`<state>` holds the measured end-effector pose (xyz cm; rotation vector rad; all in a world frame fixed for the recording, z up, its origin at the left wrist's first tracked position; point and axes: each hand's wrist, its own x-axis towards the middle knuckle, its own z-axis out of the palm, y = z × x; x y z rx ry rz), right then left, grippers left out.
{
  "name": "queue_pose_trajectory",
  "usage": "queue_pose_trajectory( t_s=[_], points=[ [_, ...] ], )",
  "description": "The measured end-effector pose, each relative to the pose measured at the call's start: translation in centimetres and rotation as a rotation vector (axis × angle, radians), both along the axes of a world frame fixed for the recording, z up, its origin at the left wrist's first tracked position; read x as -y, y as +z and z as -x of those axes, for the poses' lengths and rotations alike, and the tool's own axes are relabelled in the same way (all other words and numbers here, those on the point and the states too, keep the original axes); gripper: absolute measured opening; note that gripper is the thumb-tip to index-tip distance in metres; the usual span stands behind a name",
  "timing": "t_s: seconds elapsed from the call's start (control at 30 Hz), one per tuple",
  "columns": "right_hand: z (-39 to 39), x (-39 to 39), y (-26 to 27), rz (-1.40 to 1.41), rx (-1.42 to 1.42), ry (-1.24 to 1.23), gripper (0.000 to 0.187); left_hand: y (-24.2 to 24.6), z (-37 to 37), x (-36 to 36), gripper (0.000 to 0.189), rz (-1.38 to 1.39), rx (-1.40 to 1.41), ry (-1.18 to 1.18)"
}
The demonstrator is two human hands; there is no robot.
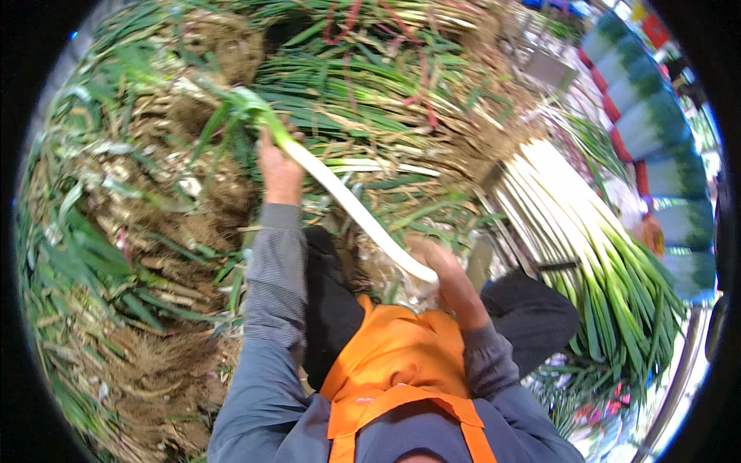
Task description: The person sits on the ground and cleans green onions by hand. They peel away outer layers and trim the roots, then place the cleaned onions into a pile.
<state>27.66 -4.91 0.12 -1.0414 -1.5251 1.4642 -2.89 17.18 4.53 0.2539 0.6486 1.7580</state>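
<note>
My left hand [281, 165] is closed around the green upper part of a long scallion [353, 205], whose white shaft slants down to the right across my lap. At its white root end is my right hand [443, 272], close against the stalk; its fingers are blurred and partly hidden, so whether they grip is unclear. The leaf end by my left hand is bent over. To the right, a pile of cleaned scallions [573, 214] lies on a metal-framed rack [515, 243], white ends up and green leaves hanging down.
Untrimmed scallions with brown roots [191, 226] heap up on the left. Ahead lie more leafy bundles [353, 95] tied with red string. Loose leaves cover the ground before me. A blue-green curtain-like sheet [654, 133] stands at the far right.
</note>
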Motion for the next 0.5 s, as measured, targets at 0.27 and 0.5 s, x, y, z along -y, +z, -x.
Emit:
queue_pose_trajectory(
  t_s=[0.27, 0.5],
  points=[
    [1.5, -2.7, 5.9, -0.393, 0.495, -0.142, 0.025, -2.7, -5.7, 6.6, 0.025, 0.093, 0.139, -0.114],
    [6.1, -11.2, 5.8, -0.091, 0.363, -0.302, 0.044, -2.4, -11.7, 11.0, 0.025, 0.013, 0.103, -0.219]
  ],
)
